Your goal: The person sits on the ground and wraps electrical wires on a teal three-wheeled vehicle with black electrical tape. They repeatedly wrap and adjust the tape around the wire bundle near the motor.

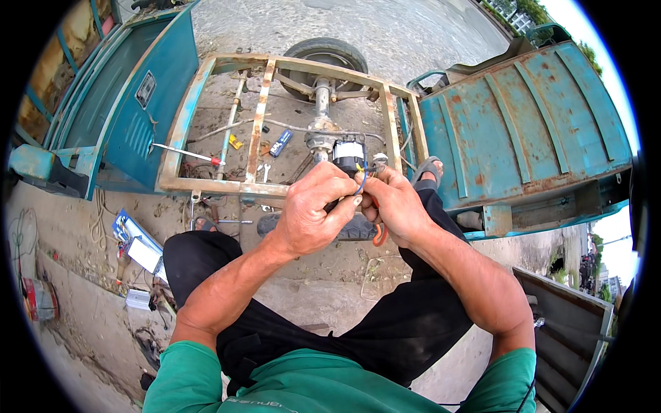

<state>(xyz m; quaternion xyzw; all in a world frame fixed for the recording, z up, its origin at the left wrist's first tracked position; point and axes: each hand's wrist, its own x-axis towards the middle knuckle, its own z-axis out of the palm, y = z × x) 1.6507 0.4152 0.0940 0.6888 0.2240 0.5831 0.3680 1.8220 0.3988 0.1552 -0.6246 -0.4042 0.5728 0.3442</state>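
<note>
A black motor [349,157] with a white label sits on the axle, inside the rusty frame in front of me. A thin blue wire [363,180] and a yellow one come off its near side. My left hand [313,206] is closed, its thumb and fingertips pinching the blue wire. Beside it my right hand [398,206] is closed too, its fingertips meeting the left ones at the wire. Below the right palm an orange-handled tool [380,235] sticks out; its working end is hidden by the fingers.
A rusty, pale frame [261,103] surrounds the axle, with a tyre [326,58] beyond. A screwdriver [186,153] lies across its left rail. Wrenches [266,171] and a blue box [281,142] lie on the ground. Teal metal bodywork [523,124] stands right, a teal panel [144,110] left.
</note>
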